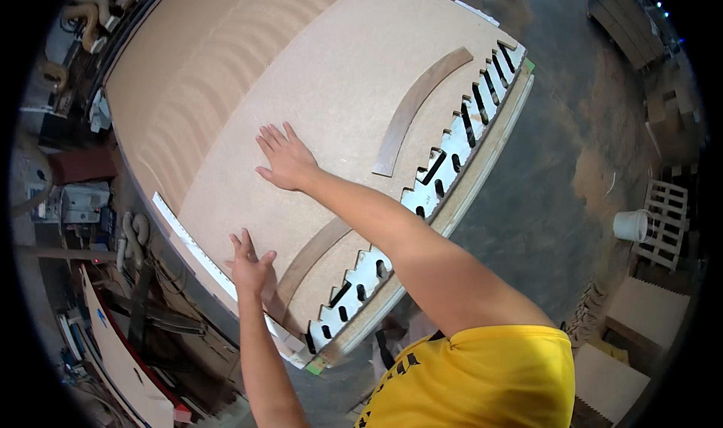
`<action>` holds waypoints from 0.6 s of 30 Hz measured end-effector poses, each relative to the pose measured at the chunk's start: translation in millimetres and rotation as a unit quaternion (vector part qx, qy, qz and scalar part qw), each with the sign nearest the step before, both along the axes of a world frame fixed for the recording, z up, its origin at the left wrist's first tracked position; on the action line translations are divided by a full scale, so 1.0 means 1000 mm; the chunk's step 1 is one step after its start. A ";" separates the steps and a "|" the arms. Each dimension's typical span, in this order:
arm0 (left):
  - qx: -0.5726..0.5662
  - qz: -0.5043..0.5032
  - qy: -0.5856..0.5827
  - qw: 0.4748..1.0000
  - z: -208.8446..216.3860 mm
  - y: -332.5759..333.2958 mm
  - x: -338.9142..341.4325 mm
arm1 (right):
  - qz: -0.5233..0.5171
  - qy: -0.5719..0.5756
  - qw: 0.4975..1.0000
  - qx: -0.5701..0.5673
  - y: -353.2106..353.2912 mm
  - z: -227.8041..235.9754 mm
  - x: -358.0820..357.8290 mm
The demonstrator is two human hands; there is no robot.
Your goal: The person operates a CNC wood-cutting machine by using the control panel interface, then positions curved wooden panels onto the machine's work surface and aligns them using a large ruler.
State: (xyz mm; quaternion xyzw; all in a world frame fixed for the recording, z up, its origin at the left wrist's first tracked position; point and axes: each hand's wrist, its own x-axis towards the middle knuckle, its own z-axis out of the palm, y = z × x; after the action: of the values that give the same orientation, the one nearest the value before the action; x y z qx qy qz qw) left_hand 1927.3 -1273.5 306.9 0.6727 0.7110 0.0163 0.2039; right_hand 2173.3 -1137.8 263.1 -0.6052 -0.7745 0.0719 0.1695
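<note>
The yellow shirt of the person is nearest, at the lower edge. Beyond it lies a white toothed strip with dark slots, along the near edge of a pale sheet. On this sheet are two curved strips: the left one passes just beside the left hand, and the right one lies apart from both hands. The left hand has its fingers spread and grasps nothing; whether it presses on the sheet, I cannot tell. The right hand is farther in, palm down over the sheet, fingers open, also holding nothing. Farther away, the sheet borders on a browner area with wavy bands. On the floor, to the right, a white bucket stands beside a slatted rack.
</note>
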 end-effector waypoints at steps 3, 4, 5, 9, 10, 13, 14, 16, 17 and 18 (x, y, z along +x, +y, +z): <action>-0.023 0.013 -0.006 1.000 0.006 0.003 0.005 | -0.012 -0.017 1.000 -0.004 0.004 0.007 -0.002; -0.027 0.014 -0.006 1.000 0.006 0.002 0.004 | -0.007 -0.012 1.000 -0.005 0.004 0.005 -0.005; -0.030 0.011 -0.009 0.999 0.007 0.003 0.005 | -0.006 -0.009 1.000 -0.005 0.005 0.004 -0.005; -0.031 -0.002 -0.010 0.999 0.001 0.002 -0.004 | 0.016 0.017 0.999 -0.023 -0.002 0.001 -0.002; -0.031 -0.001 -0.007 0.999 0.001 0.001 -0.006 | 0.025 0.015 0.999 -0.040 -0.008 0.006 -0.001; -0.037 -0.008 0.000 0.999 0.001 0.000 -0.005 | 0.032 0.006 0.997 -0.065 -0.032 0.014 0.004; -0.037 -0.015 0.000 0.999 0.001 0.003 -0.002 | 0.021 0.001 0.998 -0.053 -0.039 0.010 0.006; -0.037 -0.020 0.002 0.999 0.003 0.004 -0.003 | 0.033 -0.005 0.991 -0.126 -0.050 0.030 0.014; -0.042 -0.005 0.006 0.999 0.000 -0.001 -0.015 | 0.066 -0.005 0.974 -0.215 -0.057 0.058 0.007; -0.044 0.005 0.005 0.999 -0.001 -0.002 -0.021 | 0.092 -0.007 0.949 -0.300 -0.065 0.080 0.006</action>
State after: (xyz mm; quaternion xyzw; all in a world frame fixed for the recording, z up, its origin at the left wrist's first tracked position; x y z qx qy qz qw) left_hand 1906.7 -1275.7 305.5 0.6595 0.7156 -0.0178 0.2294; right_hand 2179.1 -1202.3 343.4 -0.5551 -0.7703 0.3122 -0.0330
